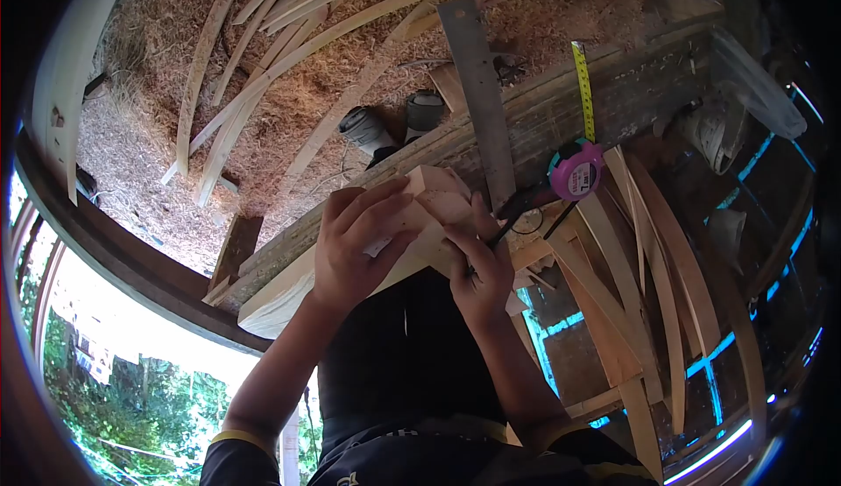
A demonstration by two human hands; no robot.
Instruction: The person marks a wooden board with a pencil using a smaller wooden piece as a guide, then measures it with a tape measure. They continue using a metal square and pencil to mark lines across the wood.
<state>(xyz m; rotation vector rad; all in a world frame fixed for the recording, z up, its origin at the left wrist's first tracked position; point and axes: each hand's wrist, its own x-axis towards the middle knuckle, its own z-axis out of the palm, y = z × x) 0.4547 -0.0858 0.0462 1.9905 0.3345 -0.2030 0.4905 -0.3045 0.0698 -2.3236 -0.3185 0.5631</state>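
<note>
In our two hands, the left and the right, we grasp a pale wooden block, fingers wrapped around its sides, over the near edge of the bench. Beside our right hand, a saw lies across the bench, its blade passing the far edge. Just right of it we see a purple tape measure, its yellow tape pulled out toward that edge.

Block of smooth, matt wood; at one o'clock a dull metal blade; at two, plastic tape measure; desk rough wood
</note>
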